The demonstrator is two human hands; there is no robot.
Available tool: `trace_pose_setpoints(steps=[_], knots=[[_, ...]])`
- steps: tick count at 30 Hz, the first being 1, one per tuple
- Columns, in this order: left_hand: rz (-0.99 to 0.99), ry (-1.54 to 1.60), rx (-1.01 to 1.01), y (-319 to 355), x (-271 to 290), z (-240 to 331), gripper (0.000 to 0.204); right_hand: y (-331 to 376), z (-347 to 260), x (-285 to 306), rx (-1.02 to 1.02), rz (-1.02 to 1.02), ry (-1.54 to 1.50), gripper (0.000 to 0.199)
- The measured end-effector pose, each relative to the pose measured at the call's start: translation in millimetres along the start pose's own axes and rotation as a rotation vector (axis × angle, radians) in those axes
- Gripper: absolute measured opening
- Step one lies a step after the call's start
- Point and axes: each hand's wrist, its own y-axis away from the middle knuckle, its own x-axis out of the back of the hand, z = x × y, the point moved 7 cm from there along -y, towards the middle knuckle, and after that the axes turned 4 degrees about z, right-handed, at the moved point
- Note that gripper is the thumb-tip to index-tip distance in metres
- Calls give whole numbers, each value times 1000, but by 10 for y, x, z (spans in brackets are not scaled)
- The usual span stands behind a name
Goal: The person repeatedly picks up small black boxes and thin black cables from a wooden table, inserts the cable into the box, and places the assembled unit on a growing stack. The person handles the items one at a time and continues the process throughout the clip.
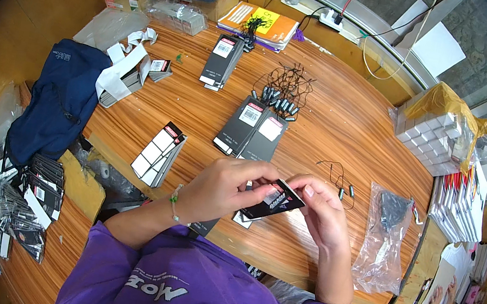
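A small black card tag with white print (274,201) is pinched above the wooden worktop (336,122) edge, between left hand (222,188) and right hand (322,214), both closed on it w/ fingertips. Risk, judged: the tag could bend or slip if the grip is shifted. Counted left to right: approx. 5 flat black tag stacks (158,153), 1 pile of black string loops (284,92), 1 clear plastic bag (385,236).

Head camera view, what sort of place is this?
Probably a small packing or tag-assembly workroom. Both hands, left hand and right hand, hold a black card tag over a wooden table strewn with tag stacks, black string loops and white boxes.
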Motion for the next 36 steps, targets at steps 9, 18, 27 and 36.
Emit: trace_pose_setpoints(steps=[9, 18, 27, 36], knots=[[18, 81, 134, -23, 42, -162, 13, -43, 98, 48, -30, -58, 69, 9], [67, 141, 194, -38, 89, -336, 14, -94, -21, 6, -4, -145, -314, 15], [97, 179, 228, -44, 125, -470, 15, -129, -98, 192, 148, -35, -382, 15], [-92, 243, 254, -4, -140, -433, 15, 52, -370, 307, 497, 89, -262, 20]])
